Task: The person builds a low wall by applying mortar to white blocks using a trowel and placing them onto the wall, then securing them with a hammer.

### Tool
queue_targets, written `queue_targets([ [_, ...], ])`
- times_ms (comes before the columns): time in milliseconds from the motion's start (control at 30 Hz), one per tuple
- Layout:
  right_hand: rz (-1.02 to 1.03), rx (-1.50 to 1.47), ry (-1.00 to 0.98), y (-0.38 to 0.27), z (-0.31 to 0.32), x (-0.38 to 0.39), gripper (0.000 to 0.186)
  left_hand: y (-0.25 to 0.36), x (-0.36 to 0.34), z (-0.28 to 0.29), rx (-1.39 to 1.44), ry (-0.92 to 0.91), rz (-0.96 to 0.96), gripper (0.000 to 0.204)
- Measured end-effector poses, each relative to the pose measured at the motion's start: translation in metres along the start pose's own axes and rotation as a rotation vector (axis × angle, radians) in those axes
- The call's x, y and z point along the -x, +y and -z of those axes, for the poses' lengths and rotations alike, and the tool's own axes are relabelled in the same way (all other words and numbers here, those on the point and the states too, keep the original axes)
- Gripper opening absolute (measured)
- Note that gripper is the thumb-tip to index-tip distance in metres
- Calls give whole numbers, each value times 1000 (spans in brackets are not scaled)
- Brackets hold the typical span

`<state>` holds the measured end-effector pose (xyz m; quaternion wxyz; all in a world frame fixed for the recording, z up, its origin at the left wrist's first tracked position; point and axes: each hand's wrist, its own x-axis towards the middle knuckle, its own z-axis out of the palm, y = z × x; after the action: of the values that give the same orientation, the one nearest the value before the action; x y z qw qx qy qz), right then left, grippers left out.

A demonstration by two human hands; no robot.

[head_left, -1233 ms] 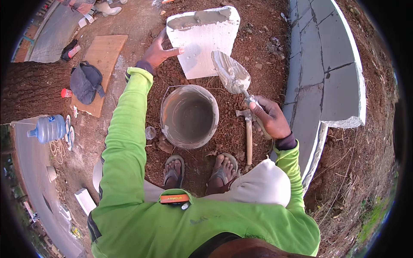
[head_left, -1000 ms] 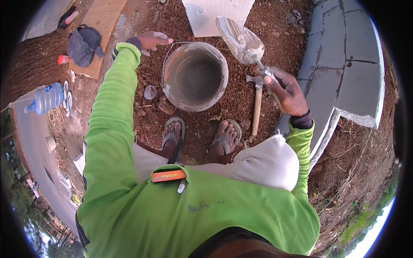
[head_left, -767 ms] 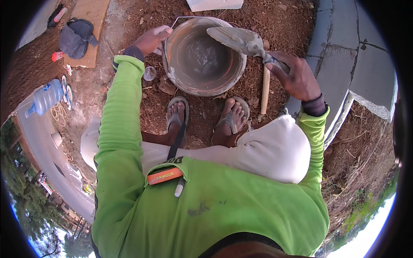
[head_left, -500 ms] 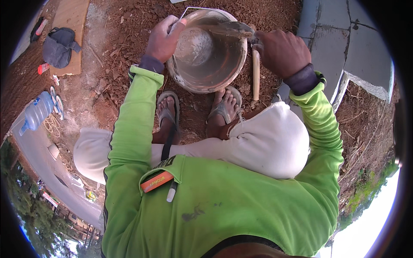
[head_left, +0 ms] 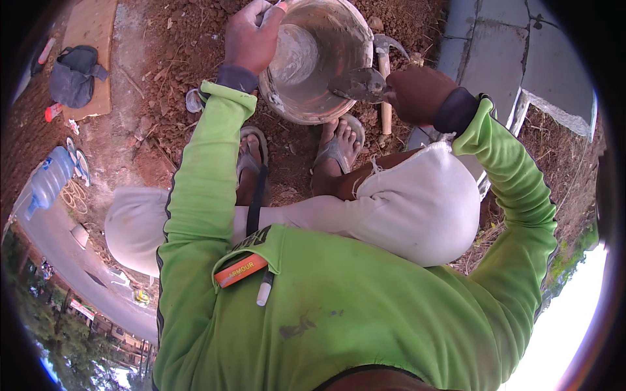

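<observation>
A round bucket (head_left: 315, 113), smeared with grey mortar, tilts toward me above the soil beyond my feet, with a pale residue over its bottom. My left hand (head_left: 253, 38) is closed at the left side of its rim; the fingertips are partly cut off by the picture's top edge. In my right hand (head_left: 420, 96) is a trowel (head_left: 355, 85), its mortar-coated blade reaching over the bucket's near right rim. Just beyond that hand a claw hammer (head_left: 386, 119) lies on the soil, its wooden handle pointing toward me and partly hidden by the trowel.
Grey slabs (head_left: 499, 55) run along the right, with a broken pale edge. To the left are a wooden board (head_left: 98, 39) bearing a dark bag (head_left: 78, 75), a blue water jug (head_left: 51, 177) and coiled cord (head_left: 74, 195). My sandalled feet (head_left: 339, 146) stand just below the bucket.
My right hand has brought the trowel nearer to me, from the bucket's far right side to its near right rim. The hammer's head has come into sight. My left hand stays at the bucket.
</observation>
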<state>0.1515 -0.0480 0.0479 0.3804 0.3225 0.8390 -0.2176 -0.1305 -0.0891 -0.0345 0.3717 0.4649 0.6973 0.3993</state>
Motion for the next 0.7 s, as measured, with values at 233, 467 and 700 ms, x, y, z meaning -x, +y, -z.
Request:
queue_targets([
  [233,-86,-746,-412,4,36,16,51,-5,-4,-4,42,50,29,34],
  [467,-205,-759,-364,30,10,12,48,-7,-5,-5,102,31,-15,35],
  [700,13,65,33,40,27,-30,40,-5,-12,-9,152,13,-24,41],
])
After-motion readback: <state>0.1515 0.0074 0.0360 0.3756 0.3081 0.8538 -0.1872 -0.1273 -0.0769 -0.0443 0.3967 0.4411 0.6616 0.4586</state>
